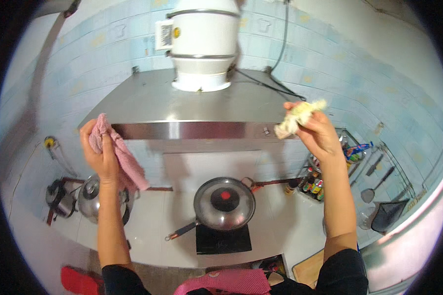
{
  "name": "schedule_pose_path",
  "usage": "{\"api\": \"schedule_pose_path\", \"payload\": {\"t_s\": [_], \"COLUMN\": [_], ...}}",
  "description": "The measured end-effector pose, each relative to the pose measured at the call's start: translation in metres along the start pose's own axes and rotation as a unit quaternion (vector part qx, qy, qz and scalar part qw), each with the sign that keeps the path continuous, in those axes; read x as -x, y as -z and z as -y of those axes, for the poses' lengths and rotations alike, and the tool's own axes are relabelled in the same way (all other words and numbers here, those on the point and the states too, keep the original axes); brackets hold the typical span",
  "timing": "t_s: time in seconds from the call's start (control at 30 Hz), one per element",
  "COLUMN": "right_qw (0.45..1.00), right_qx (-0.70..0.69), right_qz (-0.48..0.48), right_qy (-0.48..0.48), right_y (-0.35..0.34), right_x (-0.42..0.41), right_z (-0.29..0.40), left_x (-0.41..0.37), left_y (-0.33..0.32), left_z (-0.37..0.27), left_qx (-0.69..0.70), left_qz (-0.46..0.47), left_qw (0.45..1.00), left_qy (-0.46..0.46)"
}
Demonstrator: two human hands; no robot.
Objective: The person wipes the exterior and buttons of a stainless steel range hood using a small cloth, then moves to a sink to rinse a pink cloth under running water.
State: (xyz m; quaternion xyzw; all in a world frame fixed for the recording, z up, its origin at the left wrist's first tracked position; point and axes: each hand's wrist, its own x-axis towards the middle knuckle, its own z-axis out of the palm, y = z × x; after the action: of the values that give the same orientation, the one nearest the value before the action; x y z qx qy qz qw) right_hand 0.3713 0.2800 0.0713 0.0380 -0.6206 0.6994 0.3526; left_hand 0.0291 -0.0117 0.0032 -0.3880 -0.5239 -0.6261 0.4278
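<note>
My left hand is raised at the left end of a stainless steel range hood, gripping a folded pink cloth that hangs down past my wrist. Near the hood's right end, my right hand is closed around a crumpled pale yellow cloth. Whether either cloth touches the hood cannot be made out. A white exhaust duct rises from the hood's top. Black cables run over the hood's right side to the wall.
Below the hood, a lidded wok sits on a black induction cooker, its handle pointing left. A steel pot and an electric kettle stand on the left. Bottles fill a rack at right, near a hanging spatula and a cutting board.
</note>
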Motion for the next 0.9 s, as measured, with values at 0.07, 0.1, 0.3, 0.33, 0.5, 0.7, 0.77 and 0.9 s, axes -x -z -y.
{"api": "schedule_pose_path", "payload": {"t_s": [0.07, 0.1, 0.3, 0.33, 0.5, 0.7, 0.77, 0.9], "right_qw": [0.998, 0.999, 0.996, 0.994, 0.973, 0.957, 0.953, 0.962], "right_qx": [0.037, 0.033, 0.027, 0.015, -0.054, -0.130, -0.156, -0.161], "right_qz": [-0.025, -0.017, -0.078, -0.075, -0.025, -0.074, -0.084, -0.060], "right_qy": [0.034, 0.037, -0.034, -0.081, -0.224, -0.250, -0.247, -0.212], "right_y": [0.000, 0.005, 0.000, 0.003, -0.006, -0.049, -0.059, -0.079], "right_x": [0.019, 0.031, 0.100, 0.107, 0.112, 0.089, 0.083, 0.077], "right_z": [-0.012, -0.020, -0.073, -0.086, -0.138, -0.173, -0.177, -0.176], "left_x": [0.027, 0.048, 0.179, 0.199, 0.249, 0.220, 0.202, 0.149], "left_y": [0.010, 0.020, 0.073, 0.084, 0.115, 0.100, 0.086, 0.019], "left_z": [-0.016, -0.015, 0.005, 0.012, 0.048, 0.067, 0.052, -0.048], "left_qx": [0.029, 0.043, -0.032, -0.055, -0.120, -0.313, -0.395, -0.017], "left_qz": [-0.030, -0.020, 0.128, 0.111, 0.087, 0.221, 0.306, 0.305], "left_qw": [0.999, 0.999, 0.937, 0.927, 0.901, 0.883, 0.863, 0.928], "left_qy": [0.023, 0.027, 0.324, 0.354, 0.408, 0.270, 0.074, 0.213]}}
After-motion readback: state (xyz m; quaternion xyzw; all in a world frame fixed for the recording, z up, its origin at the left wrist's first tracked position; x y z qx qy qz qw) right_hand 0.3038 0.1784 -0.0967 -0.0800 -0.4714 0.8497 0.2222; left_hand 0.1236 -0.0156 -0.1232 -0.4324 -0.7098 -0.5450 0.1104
